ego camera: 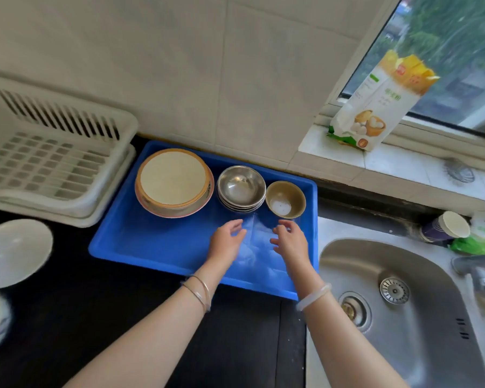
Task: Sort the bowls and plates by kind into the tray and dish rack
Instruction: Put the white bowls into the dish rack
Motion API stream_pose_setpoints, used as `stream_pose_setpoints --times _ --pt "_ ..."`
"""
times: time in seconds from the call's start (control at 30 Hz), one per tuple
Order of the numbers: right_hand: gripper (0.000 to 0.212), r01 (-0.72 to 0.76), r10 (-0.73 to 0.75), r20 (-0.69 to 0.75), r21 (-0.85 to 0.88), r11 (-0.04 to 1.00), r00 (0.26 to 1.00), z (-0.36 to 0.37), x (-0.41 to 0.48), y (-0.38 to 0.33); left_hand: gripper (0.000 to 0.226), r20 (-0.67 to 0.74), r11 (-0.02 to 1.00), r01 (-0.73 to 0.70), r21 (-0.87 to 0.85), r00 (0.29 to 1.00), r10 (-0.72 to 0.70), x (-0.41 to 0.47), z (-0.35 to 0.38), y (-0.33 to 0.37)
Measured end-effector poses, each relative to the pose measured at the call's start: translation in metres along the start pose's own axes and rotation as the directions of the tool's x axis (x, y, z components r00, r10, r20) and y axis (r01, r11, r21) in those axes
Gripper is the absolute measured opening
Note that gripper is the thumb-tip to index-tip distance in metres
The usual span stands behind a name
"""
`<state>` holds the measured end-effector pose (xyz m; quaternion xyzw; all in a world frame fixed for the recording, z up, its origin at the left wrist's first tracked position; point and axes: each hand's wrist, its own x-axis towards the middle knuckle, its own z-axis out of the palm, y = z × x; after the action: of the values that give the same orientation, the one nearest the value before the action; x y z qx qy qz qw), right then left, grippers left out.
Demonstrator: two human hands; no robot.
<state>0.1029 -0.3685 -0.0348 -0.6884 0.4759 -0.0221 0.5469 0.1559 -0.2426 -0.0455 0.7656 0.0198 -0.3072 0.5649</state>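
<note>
While both of my hands hover over the blue tray (163, 247), neither holds anything: the left hand (226, 240) and right hand (289, 240) face each other with fingers loosely spread and curled, just short of the bowls. Along the tray's far side sit a stack of wide shallow dishes (173, 182), a nest of stainless steel bowls (241, 189) and a single olive ceramic bowl (285, 199), side by side. The white dish rack (53, 163) to the left looks empty, and a white bowl (14, 252) waits on the dark counter (123, 317). I judge the steel bowls light, rigid and slick, possibly wet, so I would cup the whole nest from both sides under the lowest rim. The ceramic bowl seems heavier and chippable; I would grip it by its rim and wall.
</note>
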Motion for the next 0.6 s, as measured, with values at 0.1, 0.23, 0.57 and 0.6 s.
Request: stream_pose_setpoints --times 0.1,0.23,0.57,0.6 --pt "0.024 0.114 -0.101 0.141 -0.084 0.990 0.985 0.028 -0.039 -0.008 0.034 -0.124 0.989 -0.068 0.134 0.989 0.085 -0.035 -0.050 -0.009" --pt "0.018 0.262 -0.189 0.334 -0.190 0.946 0.923 0.085 -0.090 -0.018 0.029 -0.302 0.976 -0.101 0.191 0.940 0.156 -0.087 -0.119 -0.035" --pt "0.026 0.629 -0.212 0.734 -0.354 0.692 0.646 0.249 -0.200 -0.026 0.029 -0.799 0.973 0.104 0.208 0.591 0.108 -0.184 -0.252 -0.119" --pt "0.024 0.644 -0.197 0.750 -0.365 0.672 0.631 0.263 -0.204 -0.027 0.030 -0.825 0.967 0.134 0.215 0.556 0.106 -0.189 -0.262 -0.128"
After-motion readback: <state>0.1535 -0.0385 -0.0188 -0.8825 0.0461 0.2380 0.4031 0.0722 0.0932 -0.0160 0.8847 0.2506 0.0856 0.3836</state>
